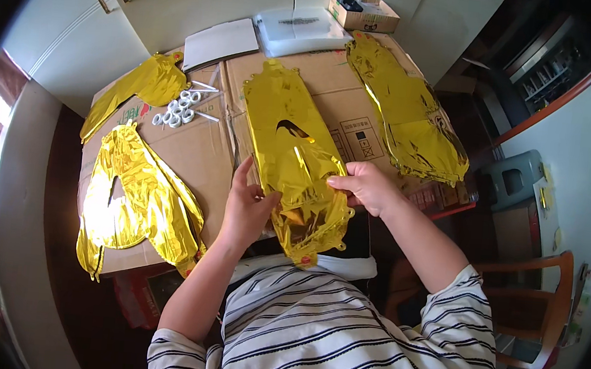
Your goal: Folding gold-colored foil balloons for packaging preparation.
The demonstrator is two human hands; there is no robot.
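A flat gold foil balloon (283, 120) lies lengthwise in front of me, its near end hanging past the table edge toward my lap. My left hand (246, 207) pinches its left edge between thumb and fingers. On the opposite edge, my right hand (364, 187) grips the foil with the thumb on top. Small tabs stick out along the rim, and a red spot marks the near tip. A dark slit-like opening shows in the middle of the balloon. The fingers beneath the foil are partly hidden.
More gold foil balloons lie around: a shiny one (140, 192) near left, another (138, 90) far left, and a stack (407, 110) at right. White ribbon rolls (175, 109) and straws sit on the cardboard (208, 142). Behind are a clear plastic pack (298, 33) and a small box (370, 15).
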